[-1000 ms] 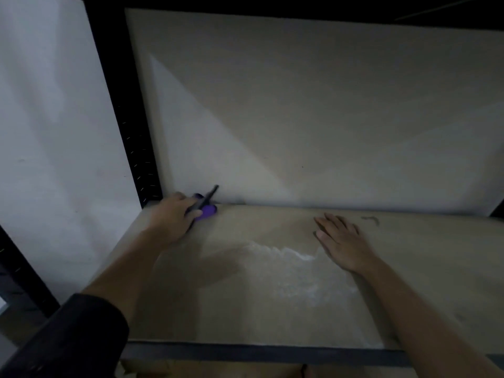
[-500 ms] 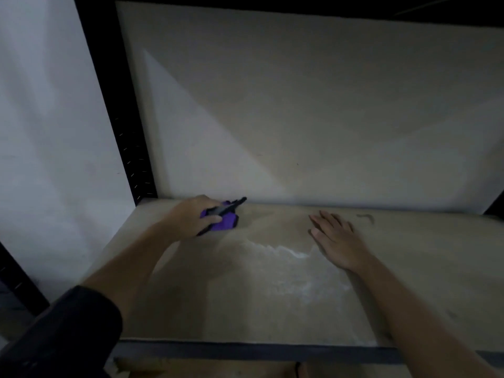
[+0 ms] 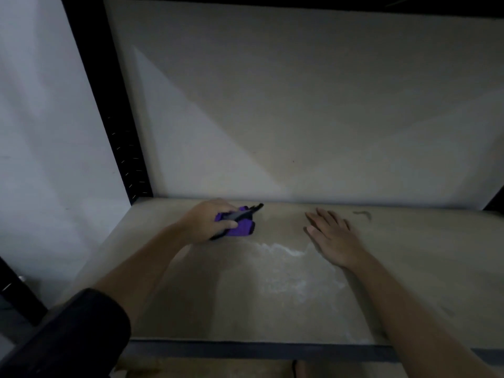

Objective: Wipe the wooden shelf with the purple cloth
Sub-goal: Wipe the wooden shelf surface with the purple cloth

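my left hand [image 3: 210, 222] is closed round the purple cloth [image 3: 241, 227], pressing it onto the wooden shelf [image 3: 272, 309] near the back edge, left of centre. there's also a thin dark object [image 3: 245, 212] pinched in w/ the cloth, sticking out toward the back wall [image 3: 300, 105]; can't tell what it is, too dim. my right hand [image 3: 335, 238] lies open, palm down, fingers spread flat on the board, apart from the cloth, bracing me

a pale dusty or damp-looking patch [image 3: 289, 268] sits mid-shelf between the two hands & runs toward the front rail [image 3: 259, 350]. a small dark squiggle mark [image 3: 362, 214] is by the back edge just right of the right hand. i'd say most of the board isn't wiped yet

what could go wrong, imo:
- cloth is bunched small under the palm, so each pass covers little & may leave streaks, esp thru the pale patch
- the dark thing held alongside could scrape the wood or slip out if i press hard
- right hand rests at the edge of the patch, so it blocks a sweep & could smear residue back
- light is poor, corners by the black upright [image 3: 122, 132] are easy to miss
- pushing dust fwd could tip it off the front rail onto whatever's below
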Action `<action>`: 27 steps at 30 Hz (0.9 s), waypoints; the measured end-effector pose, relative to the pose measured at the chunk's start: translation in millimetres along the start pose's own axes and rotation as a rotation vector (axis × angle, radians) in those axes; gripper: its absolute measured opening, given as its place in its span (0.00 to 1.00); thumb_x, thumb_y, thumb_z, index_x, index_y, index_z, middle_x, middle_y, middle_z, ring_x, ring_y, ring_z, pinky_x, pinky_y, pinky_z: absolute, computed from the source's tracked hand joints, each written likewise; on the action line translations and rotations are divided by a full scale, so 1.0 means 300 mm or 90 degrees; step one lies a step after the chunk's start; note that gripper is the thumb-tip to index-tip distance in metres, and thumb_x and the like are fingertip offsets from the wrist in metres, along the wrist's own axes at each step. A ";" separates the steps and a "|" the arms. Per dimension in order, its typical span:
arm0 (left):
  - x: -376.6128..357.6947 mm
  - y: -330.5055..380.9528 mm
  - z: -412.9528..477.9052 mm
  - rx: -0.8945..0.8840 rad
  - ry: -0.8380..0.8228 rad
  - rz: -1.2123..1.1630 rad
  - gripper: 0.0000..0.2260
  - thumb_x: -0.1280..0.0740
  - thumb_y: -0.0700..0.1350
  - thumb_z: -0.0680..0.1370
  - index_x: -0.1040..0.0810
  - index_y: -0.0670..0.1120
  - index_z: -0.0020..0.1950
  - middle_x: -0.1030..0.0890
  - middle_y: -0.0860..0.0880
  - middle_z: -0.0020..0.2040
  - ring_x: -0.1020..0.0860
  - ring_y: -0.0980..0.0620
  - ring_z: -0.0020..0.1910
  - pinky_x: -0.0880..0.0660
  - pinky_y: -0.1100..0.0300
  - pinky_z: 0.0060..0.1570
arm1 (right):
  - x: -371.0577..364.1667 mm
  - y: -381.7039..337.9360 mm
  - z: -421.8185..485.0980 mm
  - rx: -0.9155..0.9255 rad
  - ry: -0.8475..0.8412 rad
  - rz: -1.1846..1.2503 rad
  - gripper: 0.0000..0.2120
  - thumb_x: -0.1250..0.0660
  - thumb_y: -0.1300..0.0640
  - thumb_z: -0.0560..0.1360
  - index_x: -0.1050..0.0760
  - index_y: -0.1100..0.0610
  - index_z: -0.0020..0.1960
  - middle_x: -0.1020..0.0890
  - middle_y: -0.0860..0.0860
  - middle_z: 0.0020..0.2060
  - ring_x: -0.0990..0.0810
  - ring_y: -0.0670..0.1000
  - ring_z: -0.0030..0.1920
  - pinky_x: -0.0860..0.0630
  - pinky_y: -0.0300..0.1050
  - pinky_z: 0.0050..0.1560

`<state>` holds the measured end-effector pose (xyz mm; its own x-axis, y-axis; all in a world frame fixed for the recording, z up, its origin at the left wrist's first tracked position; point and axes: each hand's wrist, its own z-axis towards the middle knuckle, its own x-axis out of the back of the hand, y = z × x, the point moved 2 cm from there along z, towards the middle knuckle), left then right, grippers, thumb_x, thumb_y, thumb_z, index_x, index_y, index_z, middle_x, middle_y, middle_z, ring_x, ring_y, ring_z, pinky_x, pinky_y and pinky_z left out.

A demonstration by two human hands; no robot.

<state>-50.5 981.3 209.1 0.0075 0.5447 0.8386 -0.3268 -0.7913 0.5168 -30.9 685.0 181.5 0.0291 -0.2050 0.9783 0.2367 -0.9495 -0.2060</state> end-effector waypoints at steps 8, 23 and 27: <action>-0.024 -0.049 0.087 0.255 0.187 0.220 0.19 0.36 0.52 0.77 0.28 0.48 0.66 0.26 0.38 0.58 0.26 0.37 0.56 0.29 0.50 0.54 | -0.004 0.007 0.004 0.006 0.009 0.027 0.22 0.52 0.45 0.80 0.45 0.47 0.74 0.46 0.48 0.76 0.49 0.54 0.76 0.53 0.57 0.74; 0.180 -0.275 -0.122 0.389 0.217 0.220 0.19 0.38 0.54 0.77 0.28 0.50 0.66 0.27 0.36 0.60 0.27 0.34 0.57 0.27 0.47 0.55 | -0.001 0.005 -0.001 0.014 0.011 0.011 0.22 0.52 0.45 0.80 0.44 0.47 0.73 0.46 0.50 0.76 0.47 0.56 0.75 0.51 0.57 0.74; 0.089 -0.116 -0.122 0.241 0.152 0.220 0.12 0.37 0.53 0.77 0.22 0.47 0.53 0.21 0.41 0.50 0.22 0.40 0.49 0.29 0.53 0.45 | -0.002 0.010 0.003 0.008 0.019 0.031 0.22 0.51 0.45 0.80 0.43 0.46 0.73 0.44 0.49 0.76 0.46 0.55 0.75 0.50 0.57 0.74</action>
<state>-73.4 1033.5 207.3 -0.2685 0.2485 0.9307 0.0898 -0.9555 0.2810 -29.2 682.4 180.2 0.0122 -0.2581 0.9661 0.2485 -0.9350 -0.2529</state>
